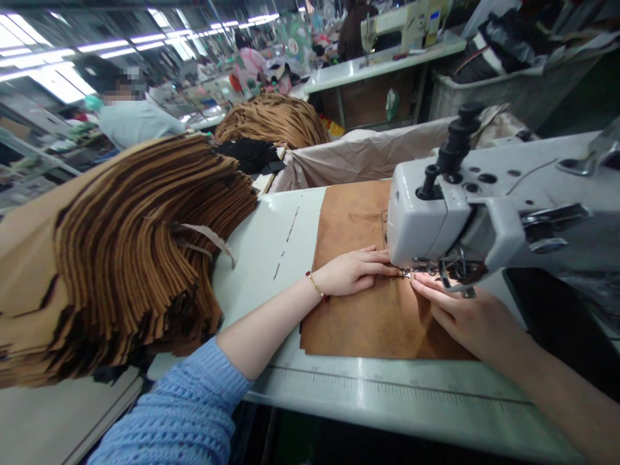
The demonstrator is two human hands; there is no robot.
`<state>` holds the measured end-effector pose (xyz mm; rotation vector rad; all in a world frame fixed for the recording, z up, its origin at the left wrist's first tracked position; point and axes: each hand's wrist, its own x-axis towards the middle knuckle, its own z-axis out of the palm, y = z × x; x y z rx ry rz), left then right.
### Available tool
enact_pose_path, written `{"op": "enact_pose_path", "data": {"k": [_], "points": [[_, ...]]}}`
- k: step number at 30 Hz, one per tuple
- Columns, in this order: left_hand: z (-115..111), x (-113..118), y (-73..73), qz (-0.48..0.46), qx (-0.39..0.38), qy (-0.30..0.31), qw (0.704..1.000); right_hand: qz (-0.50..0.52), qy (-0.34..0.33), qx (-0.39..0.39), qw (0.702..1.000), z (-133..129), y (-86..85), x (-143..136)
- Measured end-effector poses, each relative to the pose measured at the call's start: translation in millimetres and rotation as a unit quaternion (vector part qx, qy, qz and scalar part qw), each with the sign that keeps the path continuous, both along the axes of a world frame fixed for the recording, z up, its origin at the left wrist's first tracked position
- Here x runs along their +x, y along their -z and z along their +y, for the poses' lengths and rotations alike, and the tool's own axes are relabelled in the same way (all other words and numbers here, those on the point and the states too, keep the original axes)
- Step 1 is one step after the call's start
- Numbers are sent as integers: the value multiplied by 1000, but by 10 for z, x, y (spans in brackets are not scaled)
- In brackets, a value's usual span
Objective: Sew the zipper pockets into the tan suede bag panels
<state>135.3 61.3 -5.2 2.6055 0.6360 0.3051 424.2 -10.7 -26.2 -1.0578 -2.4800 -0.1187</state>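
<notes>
A brown fabric panel (pixel 356 323) lies flat on the pale table under the head of a white sewing machine (pixel 421 226). My left hand (pixel 356 271) rests palm down on the panel, fingers stretched toward the needle area and holding nothing. On the other side of the presser foot (pixel 405 274), my right hand (pixel 455 310) lies on the panel with its fingers extended and nothing gripped. Both sets of fingertips are close to the foot, under the machine head's edge. The needle itself is too small to make out.
A tall stack of brown fabric pieces (pixel 130 258) fills the left side. Beyond the table (pixel 261 239) are a cloth-lined bin (pixel 358 155) and a brown heap (pixel 274 123). A dark flat object (pixel 557 316) lies at right. A person (pixel 135 119) is at the back left.
</notes>
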Motion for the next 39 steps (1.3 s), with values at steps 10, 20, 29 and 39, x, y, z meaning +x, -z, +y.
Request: {"op": "enact_pose_path", "data": {"k": [10,20,29,39], "points": [[-58,-17,37,-9,-31,-9,999,-28,-14,6,999,-1,-27,9],[-519,167,-34,-21,2,-133,991,14,-8,-62,998,67,-171,94],[-1311,570,81,24,108,-239,965,66,4,-114,991,-529,-81,41],[-1131,413,-11,23,42,-233,971,31,-7,-92,995,-360,54,98]]}}
